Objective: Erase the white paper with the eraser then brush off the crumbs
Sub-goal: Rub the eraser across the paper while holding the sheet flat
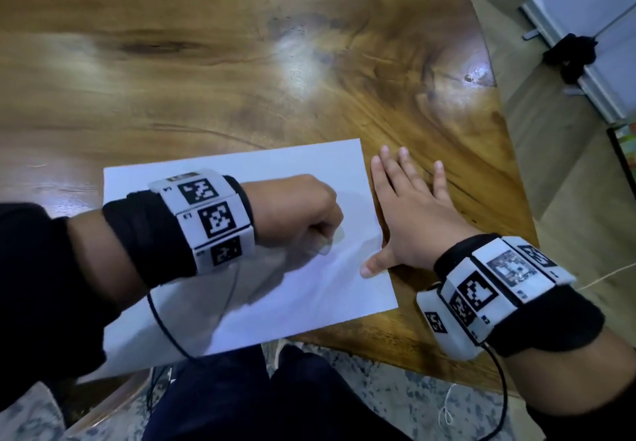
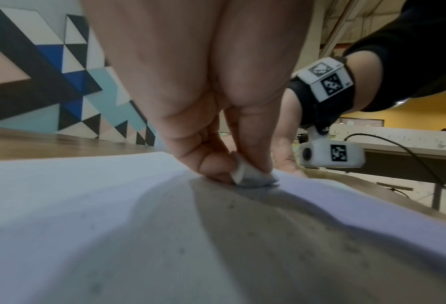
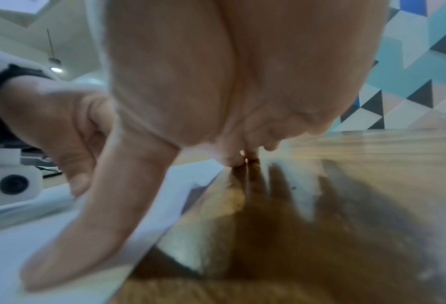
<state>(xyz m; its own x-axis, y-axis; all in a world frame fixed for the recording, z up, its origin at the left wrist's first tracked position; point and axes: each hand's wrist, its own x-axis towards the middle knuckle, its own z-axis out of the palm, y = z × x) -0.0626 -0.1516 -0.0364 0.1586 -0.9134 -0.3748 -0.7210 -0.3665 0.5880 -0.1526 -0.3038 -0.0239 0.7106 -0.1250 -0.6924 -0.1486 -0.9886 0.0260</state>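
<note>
A white sheet of paper lies near the front edge of the wooden table. My left hand is curled over the paper's right half and pinches a small white eraser down against the sheet. My right hand lies flat with spread fingers on the wood beside the paper's right edge. Its thumb presses on the sheet's right margin. Small grey specks dot the paper in the left wrist view.
The table's right edge curves away close to my right hand. Beyond it on the floor stands a white panel with a metal frame. Cables hang from both wrist cameras near the front edge. A patterned rug lies below.
</note>
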